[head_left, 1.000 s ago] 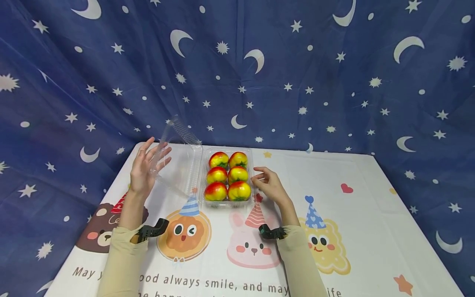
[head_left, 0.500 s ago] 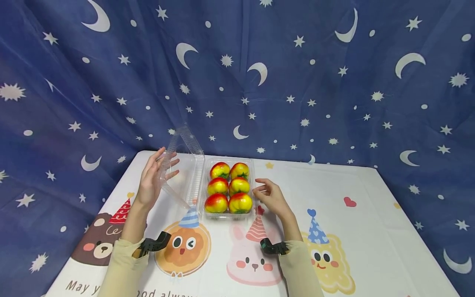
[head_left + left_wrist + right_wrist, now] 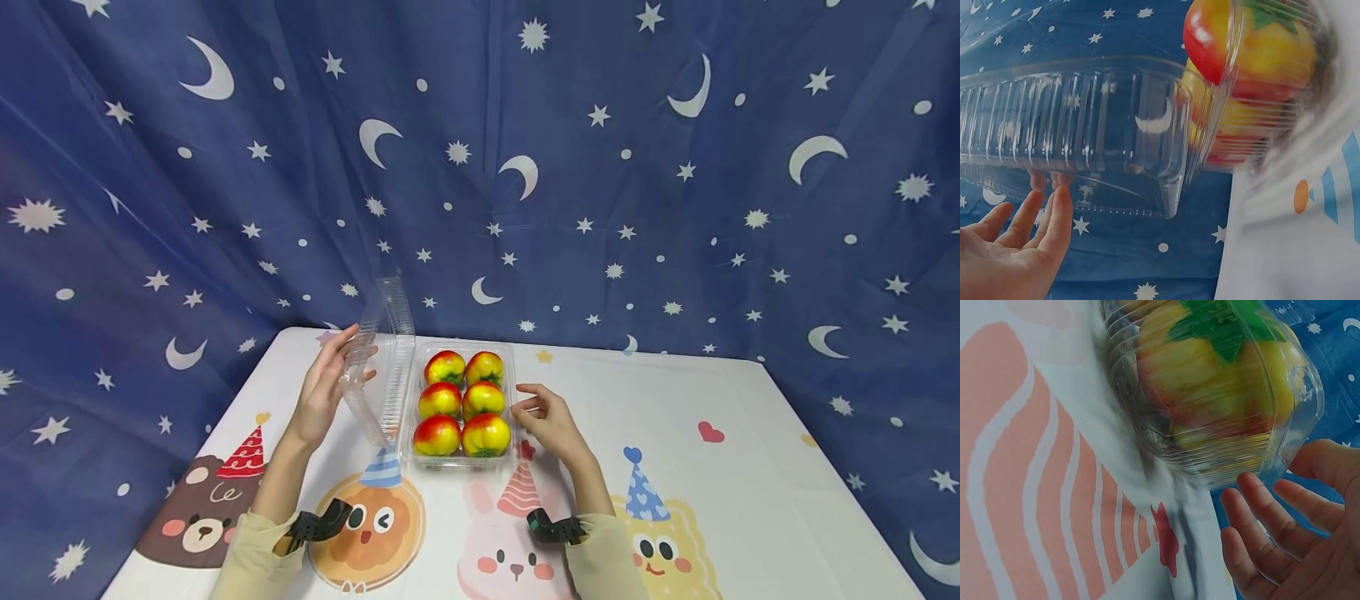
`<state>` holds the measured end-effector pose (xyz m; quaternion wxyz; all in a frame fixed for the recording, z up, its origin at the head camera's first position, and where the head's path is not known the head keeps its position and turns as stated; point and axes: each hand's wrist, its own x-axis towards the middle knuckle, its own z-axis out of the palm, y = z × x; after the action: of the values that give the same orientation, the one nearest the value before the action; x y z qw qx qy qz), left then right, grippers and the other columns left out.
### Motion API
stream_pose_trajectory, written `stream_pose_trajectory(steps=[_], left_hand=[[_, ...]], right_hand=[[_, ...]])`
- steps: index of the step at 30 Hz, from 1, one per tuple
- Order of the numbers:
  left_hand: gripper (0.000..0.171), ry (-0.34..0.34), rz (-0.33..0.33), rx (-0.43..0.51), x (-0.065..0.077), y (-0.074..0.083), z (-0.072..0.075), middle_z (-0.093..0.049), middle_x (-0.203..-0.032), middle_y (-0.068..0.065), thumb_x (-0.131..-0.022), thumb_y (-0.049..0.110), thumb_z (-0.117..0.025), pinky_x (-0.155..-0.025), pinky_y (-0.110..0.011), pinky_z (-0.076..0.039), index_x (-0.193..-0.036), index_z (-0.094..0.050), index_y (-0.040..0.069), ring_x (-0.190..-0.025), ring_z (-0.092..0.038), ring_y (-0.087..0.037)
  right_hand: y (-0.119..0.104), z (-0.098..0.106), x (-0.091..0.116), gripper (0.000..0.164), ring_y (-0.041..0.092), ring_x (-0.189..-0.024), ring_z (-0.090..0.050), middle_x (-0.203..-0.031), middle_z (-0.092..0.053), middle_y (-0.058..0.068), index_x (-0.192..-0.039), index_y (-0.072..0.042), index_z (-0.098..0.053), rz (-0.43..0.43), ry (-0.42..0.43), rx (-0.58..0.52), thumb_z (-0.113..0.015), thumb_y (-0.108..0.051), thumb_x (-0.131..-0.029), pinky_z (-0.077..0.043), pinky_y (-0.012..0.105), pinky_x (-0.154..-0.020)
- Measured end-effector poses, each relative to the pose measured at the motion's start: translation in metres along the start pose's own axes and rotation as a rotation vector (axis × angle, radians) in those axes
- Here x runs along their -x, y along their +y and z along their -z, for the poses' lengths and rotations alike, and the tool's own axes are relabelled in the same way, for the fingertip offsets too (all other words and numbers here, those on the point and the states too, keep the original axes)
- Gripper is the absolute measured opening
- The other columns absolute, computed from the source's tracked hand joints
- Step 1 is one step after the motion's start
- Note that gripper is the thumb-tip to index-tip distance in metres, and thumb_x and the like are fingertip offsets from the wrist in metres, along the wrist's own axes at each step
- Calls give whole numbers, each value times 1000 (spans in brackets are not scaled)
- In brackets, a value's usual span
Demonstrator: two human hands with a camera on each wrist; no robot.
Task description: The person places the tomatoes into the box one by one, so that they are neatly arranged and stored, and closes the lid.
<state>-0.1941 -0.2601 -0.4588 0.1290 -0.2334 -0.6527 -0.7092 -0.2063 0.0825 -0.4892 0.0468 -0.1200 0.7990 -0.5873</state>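
Observation:
A clear plastic clamshell box [image 3: 459,462] stands on the table, holding several red-and-yellow fruits [image 3: 484,434] with green leafy tops, like persimmons. Its hinged lid [image 3: 394,387] is raised on the left side, nearly upright. My left hand [image 3: 322,398] is behind the lid, its fingers extended against the outer face; in the left wrist view the fingertips show through the plastic. At the box's right side is my right hand [image 3: 551,425], with loosely bent fingers. The right wrist view shows its fingertips [image 3: 1247,482] at the ribbed outer wall, near the rim.
A white tablecloth [image 3: 615,400] with cartoon prints covers the table. Behind it and to the sides hangs a blue curtain [image 3: 570,287] with moons and stars. Each wrist carries a black camera mount [image 3: 553,528].
My left hand has moved right, tipping the lid more upright towards the fruits. The right hand stays at the box's right side. The head view has tilted upward.

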Motion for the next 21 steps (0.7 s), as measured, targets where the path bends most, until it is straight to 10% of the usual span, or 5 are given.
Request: stream_pose_trajectory(steps=[9, 21], left_hand=[[52, -10, 50, -129, 1, 5, -5, -33, -150, -25, -105, 20, -30, -96, -20, -47, -150, -30, -7, -130, -42, -11], [52, -80, 73, -180, 2, 1, -10, -42, -144, -25, -105, 24, -31, -95, -22, -47, -150, -35, -2, -128, -46, -20]], right_hand=[[34, -4, -12, 41, 46, -85, -64, -99, -68, 25, -130, 10, -54, 12, 28, 1, -64, -1, -92, -53, 23, -64], [37, -3, -12, 38, 41, -82, -65, -91, -70, 20, -128, 7, -58, 18, 52, -3, -60, 1, -91, -51, 21, -63]])
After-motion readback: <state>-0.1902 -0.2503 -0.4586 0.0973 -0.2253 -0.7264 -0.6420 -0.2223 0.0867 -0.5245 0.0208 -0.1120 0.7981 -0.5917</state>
